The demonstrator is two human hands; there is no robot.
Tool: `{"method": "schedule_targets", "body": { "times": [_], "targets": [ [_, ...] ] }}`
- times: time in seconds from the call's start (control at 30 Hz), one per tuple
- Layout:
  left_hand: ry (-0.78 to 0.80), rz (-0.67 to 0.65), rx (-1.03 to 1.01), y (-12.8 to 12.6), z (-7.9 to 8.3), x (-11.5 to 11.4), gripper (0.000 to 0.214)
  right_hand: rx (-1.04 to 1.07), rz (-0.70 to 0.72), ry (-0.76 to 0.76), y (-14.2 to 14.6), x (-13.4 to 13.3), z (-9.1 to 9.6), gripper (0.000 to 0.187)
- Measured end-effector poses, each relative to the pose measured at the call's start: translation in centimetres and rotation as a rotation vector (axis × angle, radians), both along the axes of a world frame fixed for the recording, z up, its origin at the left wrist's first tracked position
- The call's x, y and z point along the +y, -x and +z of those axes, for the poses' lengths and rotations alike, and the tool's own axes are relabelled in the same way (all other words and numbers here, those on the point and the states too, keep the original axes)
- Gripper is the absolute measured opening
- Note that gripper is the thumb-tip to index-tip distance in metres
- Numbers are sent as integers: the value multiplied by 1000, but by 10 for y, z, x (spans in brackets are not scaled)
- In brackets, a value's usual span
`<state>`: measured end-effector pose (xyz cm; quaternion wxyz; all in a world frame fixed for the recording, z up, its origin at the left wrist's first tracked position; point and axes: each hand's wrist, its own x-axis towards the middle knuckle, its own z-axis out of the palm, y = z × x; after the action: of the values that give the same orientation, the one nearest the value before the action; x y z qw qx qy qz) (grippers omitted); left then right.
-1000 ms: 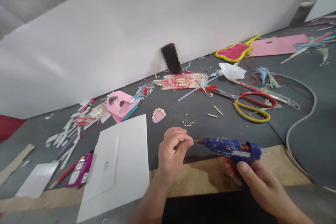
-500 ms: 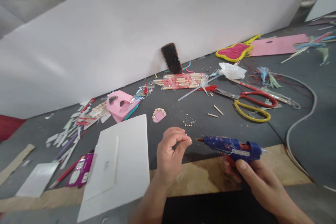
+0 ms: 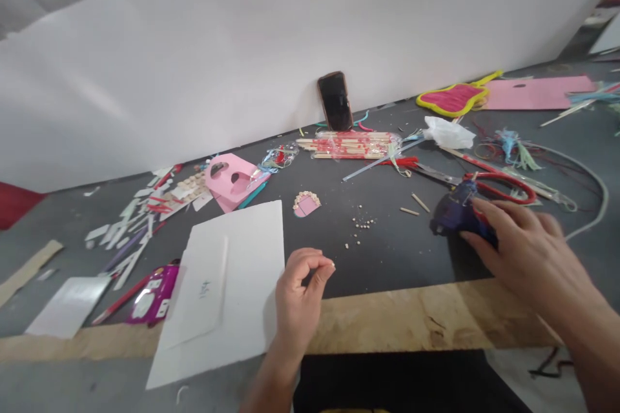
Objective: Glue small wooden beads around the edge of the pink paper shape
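Observation:
My left hand (image 3: 301, 290) is closed in a pinch above the table's front edge, with a tiny pale piece (image 3: 332, 265) at its fingertips. Several similar small bits (image 3: 363, 224) lie scattered beyond it. A small pink arched piece (image 3: 307, 205), edged with pale bits along its curved top, lies farther back. At the right, my right hand (image 3: 527, 251) is wrapped round a blue hot glue gun (image 3: 455, 210), which is low over the table against the scissors (image 3: 504, 186). The hand covers the gun's rear part, and the gun hides one scissor handle.
White boards (image 3: 252, 258) and a purple packet (image 3: 154, 293) lie at the left. A phone (image 3: 335, 102) leans on the white wall, behind bagged sticks (image 3: 353, 145). Two short sticks (image 3: 420, 202) lie midway. A grey cable (image 3: 600, 193) curves at far right.
My right hand has carried the glue gun away from my left hand, to the right and back toward the scissors. My left hand keeps its pinch. The view has shifted slightly.

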<state>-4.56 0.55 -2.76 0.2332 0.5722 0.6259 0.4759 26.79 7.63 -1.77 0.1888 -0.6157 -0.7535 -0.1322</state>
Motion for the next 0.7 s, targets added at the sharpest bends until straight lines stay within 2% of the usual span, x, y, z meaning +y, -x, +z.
{"method": "schedule_targets", "body": {
  "times": [0.07,0.1,0.13,0.17,0.23,0.3,0.4,0.7],
  "targets": [
    [7,1,-12,1,0,-3,12,37,21,-91,16,-3,5,39],
    [9,5,-21,2,1,-4,12,88,84,-117,28,-5,7,34],
    [12,7,-30,3,1,-5,12,136,216,-108,42,-7,9,28],
    [13,9,-39,4,2,-6,12,192,354,-45,58,-9,10,23],
    [8,7,-59,6,2,-8,11,228,522,97,90,-11,10,18],
    [3,-4,-81,9,1,-10,11,197,535,174,116,-10,8,16],
    [-5,-14,-111,12,0,-14,10,133,501,227,139,-5,7,13],
    [-56,-33,-145,16,0,-19,11,159,520,241,155,4,-2,10]
  ]
}}
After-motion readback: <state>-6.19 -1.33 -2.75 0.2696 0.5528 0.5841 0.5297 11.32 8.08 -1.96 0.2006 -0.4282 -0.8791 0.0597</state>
